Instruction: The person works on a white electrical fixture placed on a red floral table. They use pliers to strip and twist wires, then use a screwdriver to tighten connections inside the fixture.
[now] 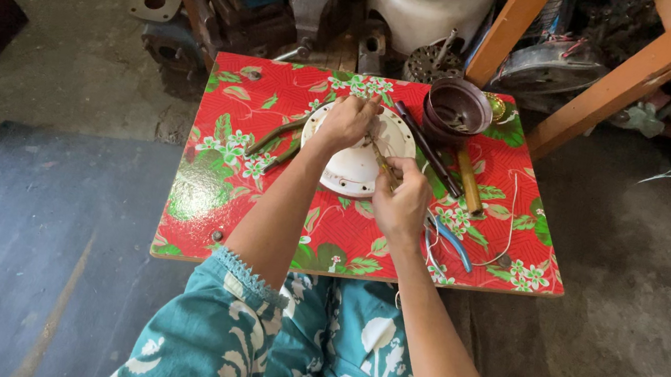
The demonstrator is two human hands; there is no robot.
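Round white housing [354, 165] — scuffed, both hands on it.

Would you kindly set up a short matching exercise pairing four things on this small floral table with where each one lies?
Things:
1. white round housing
2. dark brown bowl
3. green-handled pliers
4. blue-handled tool

Places:
A. at the table's far edge, right of middle
B. on the near right, beside the right hand
C. left of the housing
D. mid-table, under the left hand

Pairs: 1-D, 2-A, 3-C, 4-B
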